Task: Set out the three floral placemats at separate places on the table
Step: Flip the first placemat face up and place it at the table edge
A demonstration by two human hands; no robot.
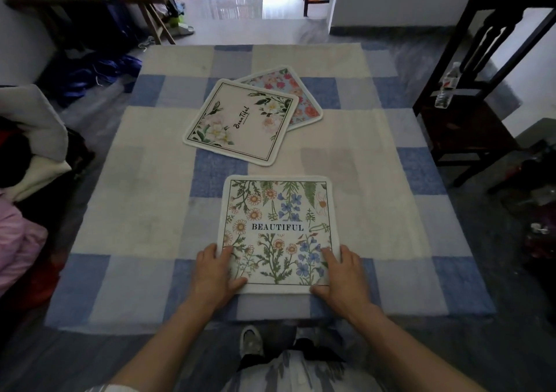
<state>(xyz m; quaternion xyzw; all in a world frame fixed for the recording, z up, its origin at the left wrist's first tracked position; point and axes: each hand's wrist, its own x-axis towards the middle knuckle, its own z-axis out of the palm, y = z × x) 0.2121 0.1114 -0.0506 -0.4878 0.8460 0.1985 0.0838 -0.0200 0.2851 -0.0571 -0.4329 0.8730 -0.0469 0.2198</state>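
Observation:
A wildflower placemat (276, 220) printed BEAUTIFUL lies flat near the table's front edge. My left hand (215, 274) grips its near left corner and my right hand (343, 274) grips its near right corner, thumbs on top. Farther back in the middle, a pale pink placemat (240, 120) with white blossoms lies tilted. It overlaps a light blue placemat (301, 96) with red and orange flowers, of which only the right part shows.
The table (144, 211) wears a blue, grey and cream checked cloth. A dark wooden chair (469, 126) with a water bottle (446, 87) stands at the right. Piled clothes (24, 181) sit on the left. A wooden rack (90, 3) stands beyond the far left corner.

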